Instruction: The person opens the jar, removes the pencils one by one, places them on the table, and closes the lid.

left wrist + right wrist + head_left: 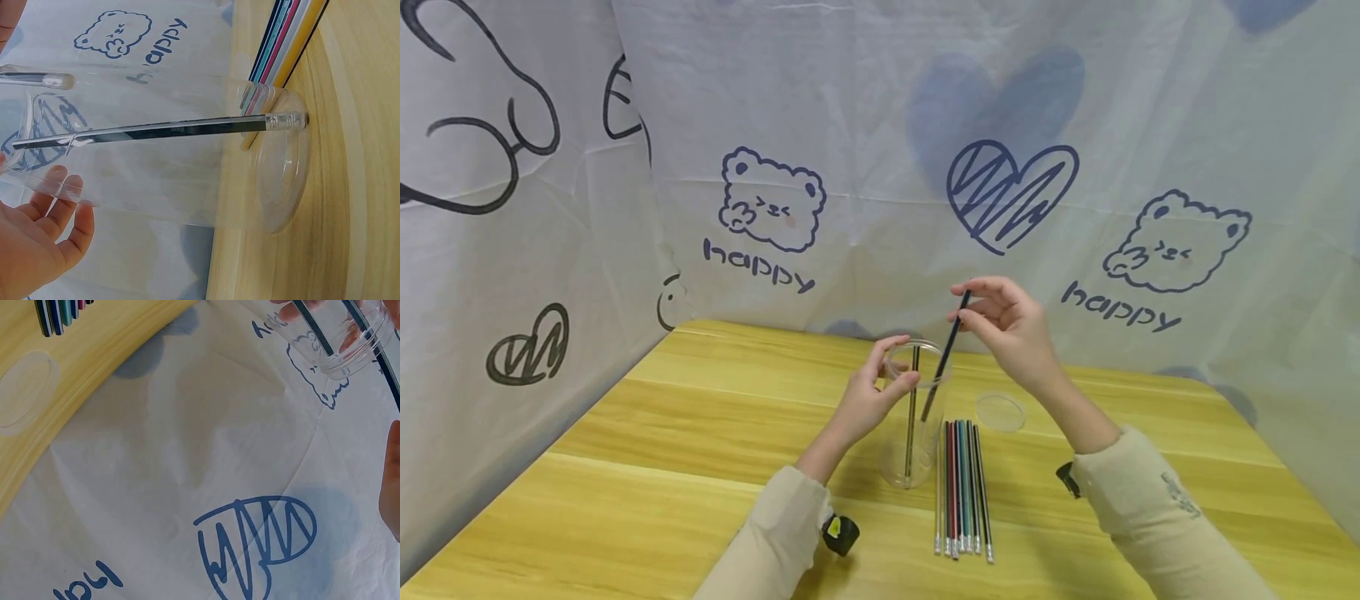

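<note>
A clear, tall plastic jar (891, 437) stands upright on the table, its mouth uncovered. My left hand (861, 404) grips it near the rim, thumb on one side and fingers on the other. Inside the jar one dark pencil (187, 128) stands with its eraser end on the bottom. My right hand (1015, 333) pinches another dark pencil (952, 337) near its upper end. That pencil slants through the jar's mouth, its eraser end (59, 80) hanging inside, well above the bottom. In the right wrist view only part of the right hand (391, 487) shows.
Several pencils (962, 492) in dark, red, teal and other colours lie side by side right of the jar, erasers toward me. A clear round lid (1000, 412) lies flat behind them. A printed white cloth (865, 208) hangs along the table's far edge.
</note>
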Demonstrator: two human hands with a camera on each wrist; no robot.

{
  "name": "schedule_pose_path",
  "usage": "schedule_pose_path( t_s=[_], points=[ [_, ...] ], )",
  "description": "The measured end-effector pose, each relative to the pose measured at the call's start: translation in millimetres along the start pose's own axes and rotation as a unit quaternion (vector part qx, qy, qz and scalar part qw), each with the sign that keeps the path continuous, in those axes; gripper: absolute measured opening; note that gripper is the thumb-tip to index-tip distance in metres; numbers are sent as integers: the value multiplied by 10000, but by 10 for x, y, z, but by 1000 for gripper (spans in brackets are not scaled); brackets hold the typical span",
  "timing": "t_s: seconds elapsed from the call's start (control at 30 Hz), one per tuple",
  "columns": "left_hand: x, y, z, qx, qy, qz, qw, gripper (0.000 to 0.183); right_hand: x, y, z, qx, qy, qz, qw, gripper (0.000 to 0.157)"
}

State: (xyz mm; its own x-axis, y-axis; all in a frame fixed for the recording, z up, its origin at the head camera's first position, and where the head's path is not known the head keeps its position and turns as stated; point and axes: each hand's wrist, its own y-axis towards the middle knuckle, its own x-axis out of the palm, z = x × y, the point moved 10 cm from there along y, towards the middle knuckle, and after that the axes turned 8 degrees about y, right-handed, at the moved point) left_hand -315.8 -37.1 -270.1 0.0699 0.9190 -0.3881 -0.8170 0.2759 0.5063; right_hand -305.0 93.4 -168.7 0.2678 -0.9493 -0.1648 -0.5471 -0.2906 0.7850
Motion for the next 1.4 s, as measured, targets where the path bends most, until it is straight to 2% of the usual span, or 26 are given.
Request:
schedule_pose_path(
  t_s=[0.27,0.37,0.53,0.73,0.87,1.03,1.27,1.4],
  points=[
    [1,-2,7,43,-21,8,10000,48,-42,3,-30,-134,220,125,9996,61],
    [1,-6,5,35,1,2,10000,48,-59,4,-39,-148,145,179,9996,73],
    [8,-8,3,38,4,7,10000,48,-105,2,-46,-103,241,344,9991,81],
    [10,-8,-4,16,37,23,10000,47,-192,6,-79,-269,398,680,9965,76],
    [9,-6,1,30,25,31,10000,47,-314,-14,-94,-469,665,1156,9900,59],
    [9,-3,-8,29,18,38,10000,47,-440,-50,-158,-761,475,1621,9827,40],
    [11,2,-9,68,33,39,10000,47,-519,-82,-117,-540,607,1860,9792,41],
    [12,5,-8,78,29,39,10000,47,-539,-106,-94,-356,343,1848,9815,44]
  ],
)
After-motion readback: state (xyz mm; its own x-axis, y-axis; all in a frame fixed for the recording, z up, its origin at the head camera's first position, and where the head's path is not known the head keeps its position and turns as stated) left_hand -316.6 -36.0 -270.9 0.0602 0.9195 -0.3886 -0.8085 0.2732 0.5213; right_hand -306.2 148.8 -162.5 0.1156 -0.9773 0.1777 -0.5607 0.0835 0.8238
